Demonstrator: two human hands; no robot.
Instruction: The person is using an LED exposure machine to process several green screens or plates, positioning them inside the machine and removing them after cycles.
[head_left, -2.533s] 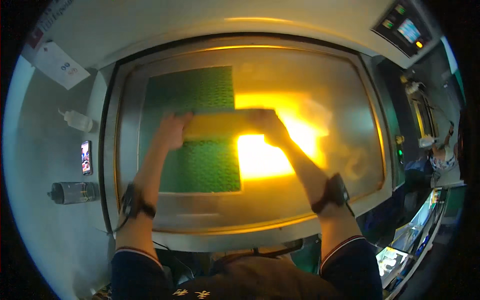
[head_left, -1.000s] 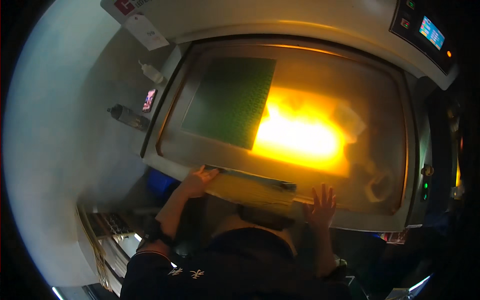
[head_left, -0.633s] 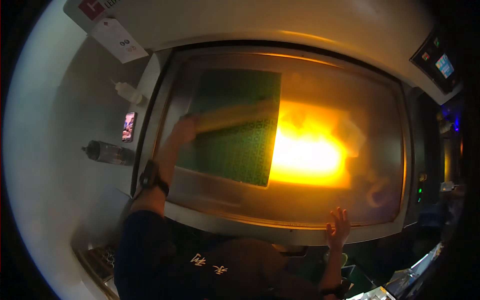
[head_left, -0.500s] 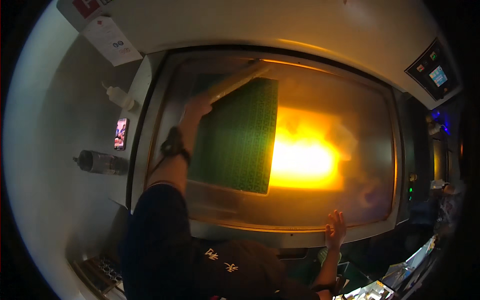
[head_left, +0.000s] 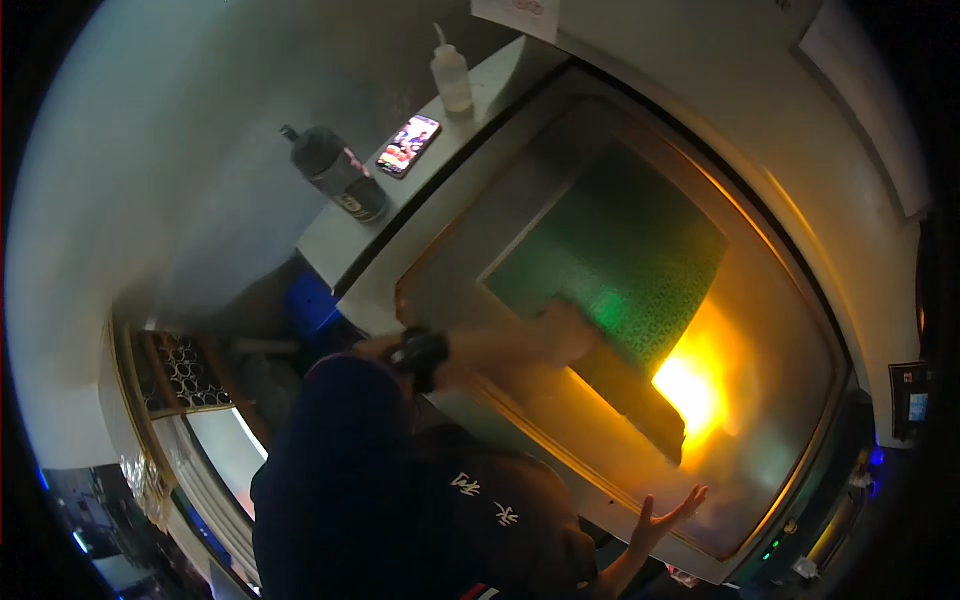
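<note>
A green patterned panel (head_left: 625, 235) lies flat on the broad framed surface (head_left: 545, 150), beside a bright yellow glow. Over the panel's near edge reaches my left hand (head_left: 565, 332), blurred by motion, closed on the end of a long flat bar. That bar (head_left: 640, 405) looks dark against the light and slants away to the right along the near edge of the panel; its exact kind does not show. At the near right rim of the frame, my right hand (head_left: 672, 512) is open, fingers spread, holding nothing.
On the left ledge are a phone (head_left: 408, 146) with a lit screen, a white squeeze bottle (head_left: 452, 80) and a dark drink bottle (head_left: 338, 172). A rack (head_left: 190, 370) stands at the lower left. A small screen panel (head_left: 912, 405) is at the far right.
My left hand has swept the bar from the panel's far edge to its near edge. The view has turned, so the surface appears slanted. My right hand remains open near the front rim.
</note>
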